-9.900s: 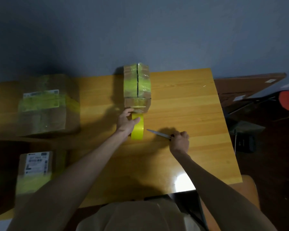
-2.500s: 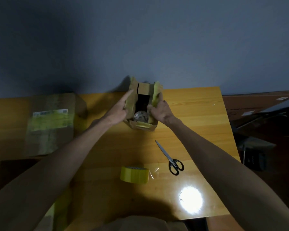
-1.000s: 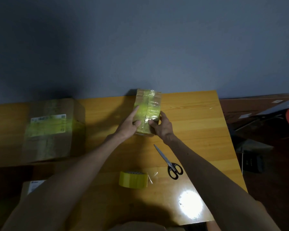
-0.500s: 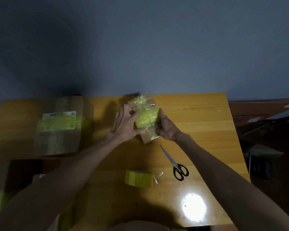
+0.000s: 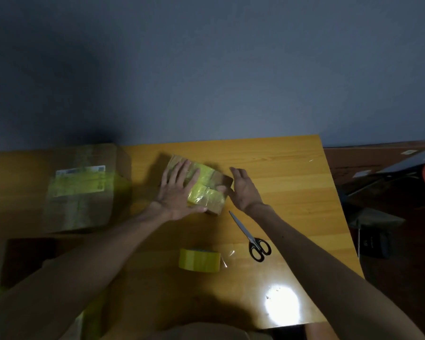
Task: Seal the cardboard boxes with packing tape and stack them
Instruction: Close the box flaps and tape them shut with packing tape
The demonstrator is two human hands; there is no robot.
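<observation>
The left hand (image 5: 176, 192) lies flat on top of the small cardboard box (image 5: 207, 192), fingers straight and spread and pointing toward 12 o'clock, palm pressing down on its near-left part. The right hand (image 5: 244, 190) stands at the box's 3 o'clock end, fingers straight and loosely together and holding nothing. Its thumb is right at the cardboard, but I cannot tell whether it touches.

The box rests on the yellow wooden table (image 5: 280, 168), angled from 10 to 4 o'clock and wrapped in glossy yellow tape. At 5 o'clock from it lie black-handled scissors (image 5: 252, 238), blades closed and pointing back toward the box. At 6 o'clock a roll of yellow tape (image 5: 199, 260) sits with a clear loose end beside it. Well apart at 9 o'clock stands a larger taped box (image 5: 81, 190) with a label on top.
</observation>
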